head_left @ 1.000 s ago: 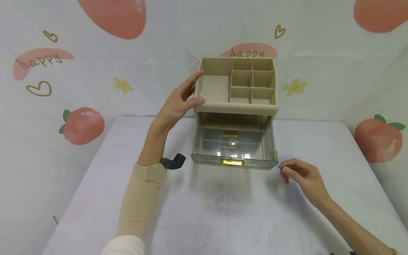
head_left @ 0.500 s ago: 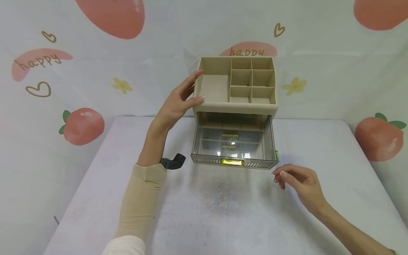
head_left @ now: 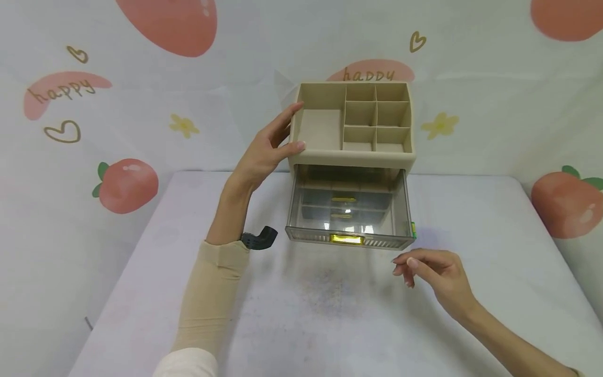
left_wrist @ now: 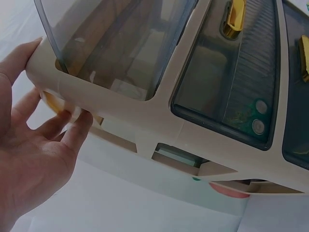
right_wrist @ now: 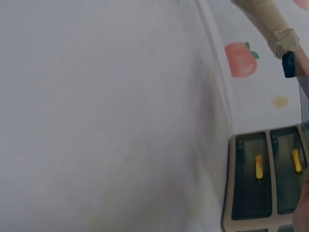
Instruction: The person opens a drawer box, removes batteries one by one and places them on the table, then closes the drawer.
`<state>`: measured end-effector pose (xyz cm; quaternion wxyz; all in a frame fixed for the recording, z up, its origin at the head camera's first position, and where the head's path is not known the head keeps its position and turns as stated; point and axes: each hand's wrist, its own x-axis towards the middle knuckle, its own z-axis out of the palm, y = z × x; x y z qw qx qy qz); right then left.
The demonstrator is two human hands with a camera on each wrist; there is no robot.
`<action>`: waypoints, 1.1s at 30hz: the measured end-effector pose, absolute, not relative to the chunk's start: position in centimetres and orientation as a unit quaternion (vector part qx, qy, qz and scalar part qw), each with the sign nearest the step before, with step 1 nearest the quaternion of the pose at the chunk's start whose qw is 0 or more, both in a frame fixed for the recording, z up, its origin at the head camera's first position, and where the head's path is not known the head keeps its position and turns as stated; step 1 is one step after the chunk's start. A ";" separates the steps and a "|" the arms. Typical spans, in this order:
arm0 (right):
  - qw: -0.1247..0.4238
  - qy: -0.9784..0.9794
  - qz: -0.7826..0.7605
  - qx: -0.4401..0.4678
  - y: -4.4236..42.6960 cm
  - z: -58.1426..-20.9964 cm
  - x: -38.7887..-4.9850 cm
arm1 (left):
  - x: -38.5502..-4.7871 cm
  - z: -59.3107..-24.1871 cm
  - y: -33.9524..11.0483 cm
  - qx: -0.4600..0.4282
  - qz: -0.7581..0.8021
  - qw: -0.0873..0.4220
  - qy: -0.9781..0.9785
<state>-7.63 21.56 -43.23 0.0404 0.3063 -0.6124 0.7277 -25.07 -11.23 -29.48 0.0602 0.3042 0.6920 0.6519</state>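
Observation:
A beige organizer (head_left: 353, 158) (left_wrist: 164, 111) (right_wrist: 251, 225) stands upright at the back of the table, its top split into several compartments. Its clear grey upper drawer (head_left: 306, 234) is pulled out and looks empty, with a yellow handle (head_left: 347, 239) on the front. My left hand (head_left: 261, 154) (left_wrist: 41, 154) grips the organizer's upper left side, thumb towards the front edge and fingers along the side. Below the drawer's right front corner hangs my right hand (head_left: 443, 277) (right_wrist: 301, 212), loosely curled, holding nothing and apart from the drawer.
Behind the table (head_left: 282, 324) hangs a patterned cloth (head_left: 245, 94). Beneath the open drawer are closed drawers with yellow handles (right_wrist: 259, 167). A small green piece (head_left: 413, 230) shows at the open drawer's right side. A black device (head_left: 261, 239) is on my left wrist.
My right hand has moved left and slightly down, from beside the drawer's right front corner to below it. My left hand keeps its hold, and the drawer stays pulled out.

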 end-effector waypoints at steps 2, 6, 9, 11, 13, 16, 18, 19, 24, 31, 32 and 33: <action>0.033 -0.605 0.729 0.318 21.3 -43.3 -7.7 | -25.1 -29.5 -11.2 0.304 0.652 0.060 0.692; 0.022 -0.586 0.736 0.338 20.6 -43.3 -7.7 | -25.0 -29.5 -11.2 0.303 0.652 0.058 0.693; 0.024 -0.572 0.744 0.344 19.9 -43.3 -7.6 | -25.0 -29.5 -11.2 0.304 0.654 0.059 0.691; 0.027 -0.565 0.750 0.344 19.4 -43.3 -7.4 | -25.0 -29.4 -11.1 0.304 0.657 0.061 0.687; 0.029 -0.562 0.752 0.343 19.0 -43.3 -7.3 | -25.0 -29.4 -11.1 0.304 0.659 0.062 0.685; 0.028 -0.560 0.753 0.343 18.5 -43.2 -7.1 | -25.0 -29.5 -11.1 0.304 0.659 0.062 0.685; 0.024 -0.559 0.754 0.345 18.2 -43.1 -7.1 | -24.9 -29.5 -11.1 0.302 0.659 0.061 0.686; 0.023 -0.559 0.753 0.346 18.0 -43.1 -7.1 | -24.9 -29.5 -11.1 0.302 0.658 0.061 0.688; 0.016 -0.558 0.754 0.347 17.2 -43.0 -7.1 | -24.9 -29.6 -11.1 0.300 0.657 0.061 0.689; -0.005 -0.562 0.756 0.335 15.9 -42.5 -7.0 | -24.9 -29.5 -11.1 0.301 0.656 0.060 0.689; -0.008 -0.564 0.756 0.332 15.7 -42.4 -7.0 | -24.9 -29.5 -11.1 0.302 0.656 0.060 0.689; -0.010 -0.565 0.757 0.329 15.5 -42.3 -7.0 | -24.9 -29.5 -11.1 0.302 0.655 0.059 0.690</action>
